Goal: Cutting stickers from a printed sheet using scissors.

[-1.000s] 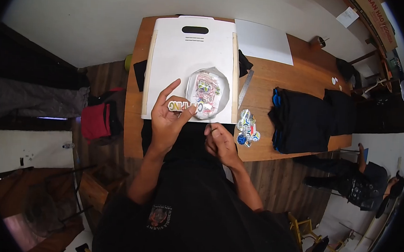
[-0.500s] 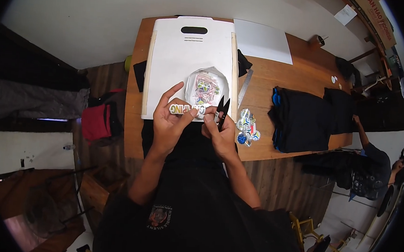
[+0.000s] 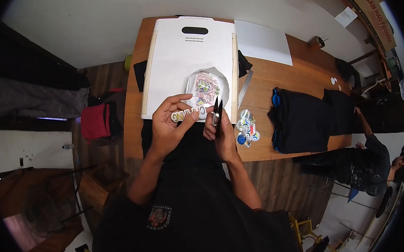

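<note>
Between thumb and fingers, my left hand (image 3: 170, 124) pinches a white-edged cut-out sticker (image 3: 181, 115) with colourful lettering. My right hand (image 3: 220, 131) is wrapped round black thread snips (image 3: 218, 109), whose blades point away from me, just right of the sticker. Beyond both hands, a round white tray (image 3: 223, 74) holds a printed sheet and cut pieces in pink, green and blue. It rests on a white board (image 3: 169, 53) with an oval handle hole. To the right of my right hand lies a pile of colourful cut-out stickers (image 3: 247, 128) on the wooden table.
Folded black garments with blue edges (image 3: 300, 121) are stacked at the right of the wooden table (image 3: 280, 75). A metal ruler (image 3: 245, 89) lies beside the board, and a white sheet (image 3: 264, 41) behind it. Another person (image 3: 368, 161) stands at the far right, one hand touching the garments.
My right hand has turned the snips more upright and drawn slightly apart from the sticker. My left hand has tilted the sticker, its fingers curling inward. The other person has shifted slightly.
</note>
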